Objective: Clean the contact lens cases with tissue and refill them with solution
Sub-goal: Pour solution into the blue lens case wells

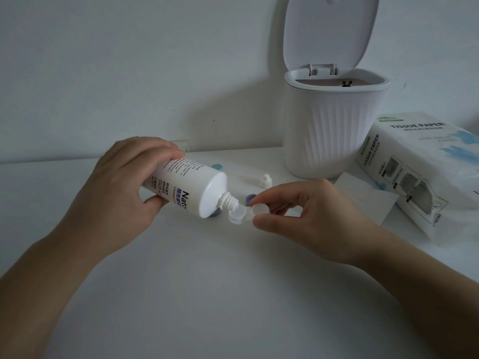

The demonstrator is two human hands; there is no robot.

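Note:
My left hand (124,185) grips a white solution bottle (191,187), tilted with its uncapped nozzle pointing down to the right. The nozzle tip hangs just over the left well of a clear contact lens case (246,212). My right hand (311,216) pinches the case's right well between thumb and forefinger, just above the table. A purple cap (251,198) lies behind the case. Another purple cap (216,213) peeks out under the bottle. A teal cap (217,167) lies behind the bottle. The bottle's small white cap (266,180) stands further back.
A white ribbed bin (334,130) with its lid up stands at the back right. A tissue paper pack (425,172) lies at the far right, with a loose tissue sheet (363,193) in front of it. The white table (207,281) meets a wall behind.

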